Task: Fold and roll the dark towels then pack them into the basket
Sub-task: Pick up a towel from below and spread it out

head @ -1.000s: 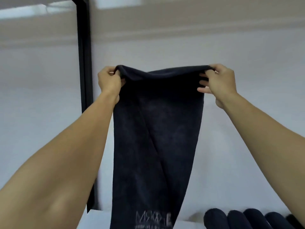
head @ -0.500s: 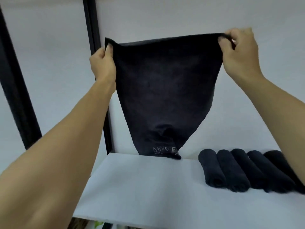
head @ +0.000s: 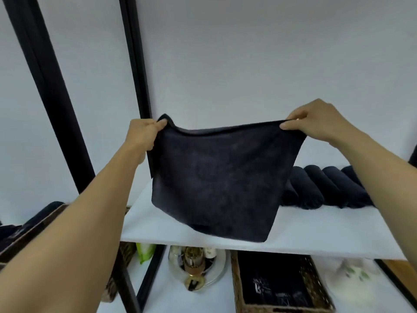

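A dark towel (head: 221,184) hangs doubled over the white shelf (head: 316,229), its lower edge reaching the shelf's front. My left hand (head: 142,134) pinches its top left corner and my right hand (head: 316,123) pinches the top right corner. Several rolled dark towels (head: 320,190) lie side by side at the back right of the shelf, partly behind the held towel. Below the shelf stands a woven basket (head: 316,281) with flat dark towels in it.
Black frame posts (head: 135,64) rise at the left of the shelf. Another woven basket (head: 33,229) with dark cloth sits at far left. Under the shelf are a round tray with bottles (head: 196,265) and a green packet (head: 144,251).
Both hands have lowered the towel from high against the wall down to the shelf. It now hangs shorter and doubled, and the view has tilted down to show the baskets below.
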A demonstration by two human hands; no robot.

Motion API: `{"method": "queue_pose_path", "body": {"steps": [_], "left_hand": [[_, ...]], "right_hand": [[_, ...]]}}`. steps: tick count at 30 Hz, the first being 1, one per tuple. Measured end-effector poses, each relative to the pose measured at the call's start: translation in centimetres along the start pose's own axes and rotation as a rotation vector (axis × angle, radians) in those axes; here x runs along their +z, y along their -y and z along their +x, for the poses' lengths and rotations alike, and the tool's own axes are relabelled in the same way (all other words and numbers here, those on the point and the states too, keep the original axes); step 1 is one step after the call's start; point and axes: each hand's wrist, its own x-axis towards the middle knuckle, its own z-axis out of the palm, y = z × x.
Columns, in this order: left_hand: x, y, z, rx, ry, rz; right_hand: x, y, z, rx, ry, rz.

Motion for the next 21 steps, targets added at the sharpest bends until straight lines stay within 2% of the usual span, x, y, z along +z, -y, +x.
{"method": "queue_pose_path", "body": {"steps": [2, 6, 10, 15, 18, 21], "left_hand": [[0.3, 2.3, 0.6, -0.089, 0.070, 0.071], [2.4, 6.0, 3.3, -0.218, 0.055, 0.073], [6.2, 8.6, 7.6, -0.300, -0.023, -0.084], [11.2, 13.8, 11.9, -0.323, -0.080, -0.087], [12.8, 17.8, 11.8, -0.382, 0.082, 0.016], [13.0, 20.6, 10.0, -0.310, 0.341, 0.404]], "right_hand": [[1.7, -1.0, 0.8, 0.066, 0.020, -0.065], [5.8, -3.4, 3.9, 0.183, 0.064, -0.011], [10.5, -5.3, 9.0, 0.312, 0.081, 0.185], [18.0, -8.7, 13.5, 0.377, 0.053, 0.446], [22.7, -10.6, 13.1, 0.383, 0.178, 0.378], [26.0, -11.2, 9.3, 0.238, 0.413, 0.169]]}}
